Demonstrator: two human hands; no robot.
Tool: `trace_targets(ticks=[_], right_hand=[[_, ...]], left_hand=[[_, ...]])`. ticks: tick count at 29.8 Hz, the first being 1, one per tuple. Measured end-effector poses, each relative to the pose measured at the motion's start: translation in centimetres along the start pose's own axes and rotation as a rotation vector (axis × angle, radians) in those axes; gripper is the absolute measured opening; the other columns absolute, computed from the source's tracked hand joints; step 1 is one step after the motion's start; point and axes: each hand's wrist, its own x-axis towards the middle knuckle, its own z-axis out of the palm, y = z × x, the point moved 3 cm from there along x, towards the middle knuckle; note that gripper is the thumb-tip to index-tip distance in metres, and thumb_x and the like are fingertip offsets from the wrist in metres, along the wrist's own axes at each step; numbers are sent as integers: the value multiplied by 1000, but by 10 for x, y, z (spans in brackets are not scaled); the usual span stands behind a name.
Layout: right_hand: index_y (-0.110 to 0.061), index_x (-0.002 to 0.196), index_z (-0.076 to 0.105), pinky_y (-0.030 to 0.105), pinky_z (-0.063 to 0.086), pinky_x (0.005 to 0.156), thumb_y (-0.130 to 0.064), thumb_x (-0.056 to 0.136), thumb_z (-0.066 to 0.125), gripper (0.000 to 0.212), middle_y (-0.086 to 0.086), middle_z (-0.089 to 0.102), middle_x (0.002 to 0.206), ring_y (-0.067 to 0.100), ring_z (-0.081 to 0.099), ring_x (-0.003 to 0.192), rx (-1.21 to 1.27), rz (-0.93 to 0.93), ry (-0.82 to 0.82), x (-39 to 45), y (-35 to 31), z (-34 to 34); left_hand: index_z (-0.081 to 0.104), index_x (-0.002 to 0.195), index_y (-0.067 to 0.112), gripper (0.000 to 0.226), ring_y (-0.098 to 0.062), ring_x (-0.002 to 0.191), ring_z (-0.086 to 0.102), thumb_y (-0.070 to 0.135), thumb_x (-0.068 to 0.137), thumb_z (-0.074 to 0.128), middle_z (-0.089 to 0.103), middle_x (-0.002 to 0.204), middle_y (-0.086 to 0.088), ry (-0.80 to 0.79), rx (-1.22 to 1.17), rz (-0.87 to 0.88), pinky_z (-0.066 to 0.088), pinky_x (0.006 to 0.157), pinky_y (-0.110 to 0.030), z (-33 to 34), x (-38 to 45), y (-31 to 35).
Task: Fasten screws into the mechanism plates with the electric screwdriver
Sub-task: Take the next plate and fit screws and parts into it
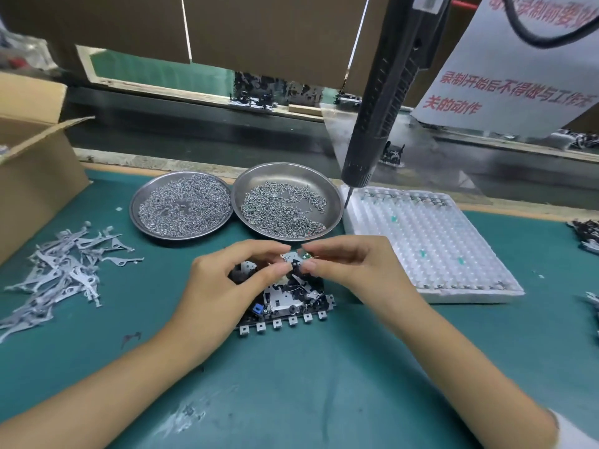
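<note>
Head view: left hand [223, 283] and right hand [350, 270], fingers curled, pinching small metal part [293, 259] over mechanism plate [285, 303] at centre of green mat [291, 384]. Two screw dishes [181, 205] [287, 200] at twelve o'clock. Electric screwdriver [389, 102] hanging at one o'clock, unheld. White tray [431, 244] at three o'clock. Metal levers [61, 267] at nine.

On the green surface [291, 384], the left hand [227, 283] and right hand [350, 267] pinch a small metal part [293, 258] above a mechanism plate [285, 303], near two dishes of screws [278, 205], while the electric screwdriver [385, 102] hangs beyond them.
</note>
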Motion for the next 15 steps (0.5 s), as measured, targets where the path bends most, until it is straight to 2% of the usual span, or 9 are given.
trace_targets(ticks=[2, 7, 11, 15], right_hand=[[-15, 91, 76, 16, 53, 72, -5, 72, 79, 21, 1, 75, 84, 11, 72, 82, 12, 4, -18, -2, 7, 4], [-5, 101, 74, 26, 55, 85, -4, 76, 76, 25, 4, 75, 93, 18, 71, 91, 45, -32, -47, -3, 9, 8], [-3, 99, 74, 27, 56, 84, -2, 77, 74, 22, 6, 74, 93, 21, 70, 90, 62, -48, -46, -4, 8, 7], [0, 97, 74, 29, 56, 84, 2, 76, 73, 21, 10, 73, 94, 23, 70, 87, 82, -58, -28, -5, 10, 8]], left_hand=[[71, 88, 33, 18, 2, 77, 65, 27, 71, 71, 71, 80, 14, -12, -2, 10, 44, 68, -4, 0, -1, 0], [73, 88, 30, 17, -3, 79, 67, 23, 73, 72, 72, 84, 9, -37, -9, 18, 48, 67, -9, 0, 0, -3], [74, 87, 29, 15, -9, 86, 67, 30, 72, 71, 72, 90, 8, -57, 18, 7, 51, 79, -22, 0, 1, -7], [74, 87, 28, 17, -6, 86, 66, 31, 71, 71, 72, 89, 10, -64, 30, 4, 49, 81, -20, 1, 0, -8]])
